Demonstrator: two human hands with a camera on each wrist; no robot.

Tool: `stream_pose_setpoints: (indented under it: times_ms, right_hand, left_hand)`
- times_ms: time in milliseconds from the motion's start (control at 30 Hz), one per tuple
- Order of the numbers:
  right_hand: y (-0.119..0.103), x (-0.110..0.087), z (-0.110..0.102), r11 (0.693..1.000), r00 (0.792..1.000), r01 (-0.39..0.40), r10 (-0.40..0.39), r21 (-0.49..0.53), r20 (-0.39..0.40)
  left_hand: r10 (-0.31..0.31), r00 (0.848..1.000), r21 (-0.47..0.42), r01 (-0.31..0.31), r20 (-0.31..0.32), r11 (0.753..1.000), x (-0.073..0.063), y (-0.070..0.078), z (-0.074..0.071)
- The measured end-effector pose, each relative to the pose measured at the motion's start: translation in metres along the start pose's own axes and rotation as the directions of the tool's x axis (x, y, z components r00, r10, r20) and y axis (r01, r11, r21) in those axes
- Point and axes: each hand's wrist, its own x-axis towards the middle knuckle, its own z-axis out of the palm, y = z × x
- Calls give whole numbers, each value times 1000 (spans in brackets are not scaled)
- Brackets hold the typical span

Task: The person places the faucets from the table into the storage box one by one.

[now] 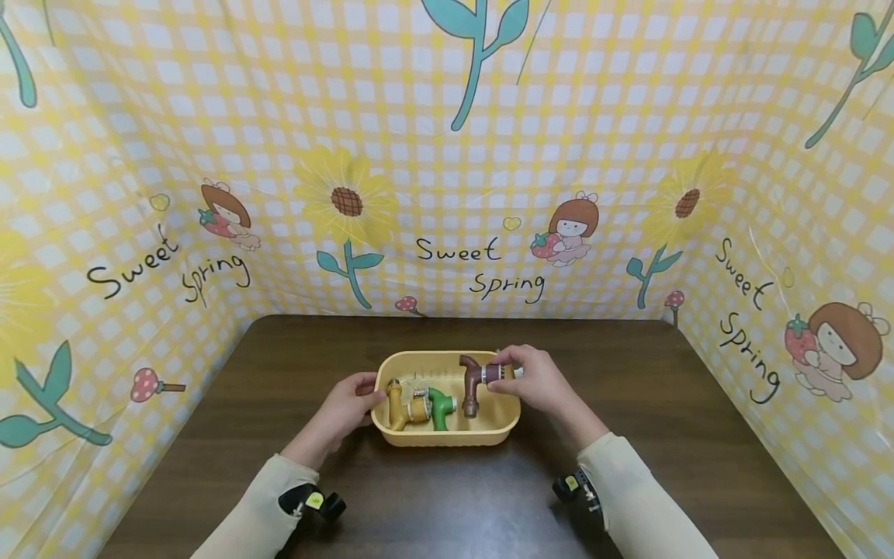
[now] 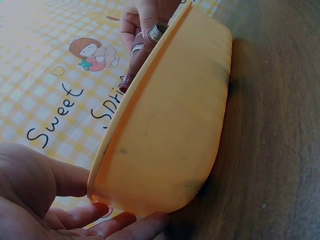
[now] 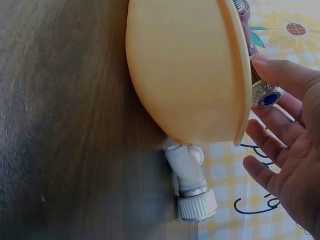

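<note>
Over the yellow tub, our right grip pinches the brown tap — probably rigid, slick, fairly heavy, best taken round its body — while our left grip holds the tub's rim.

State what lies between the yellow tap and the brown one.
The green tap lies there, in the tub, between the yellow tap and the brown tap that the right hand holds; the head view shows it.

We cannot tell the room, only a tabletop booth: yellow checked cloth walls 3 sides, left, right and far, of a brown table.
</note>
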Motion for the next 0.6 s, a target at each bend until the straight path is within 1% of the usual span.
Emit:
stream_pose_setpoints:
  times_ms: [233,400,600]
  right_hand:
    - [5,2,5,999,1000,23,-23,-29,11]
    - [3,4,6,999,999,42,-42,-31,12]
    - [0,5,8,997,998,61,-61,-41,23]
  left_hand:
    - [0,1000,8,0,-2,1000,-1,0,0]
    - [3,1000,6,-3,-2,1000,-1,0,0]
    - [-8,1000,16,8,-6,1000,-2,2,0]
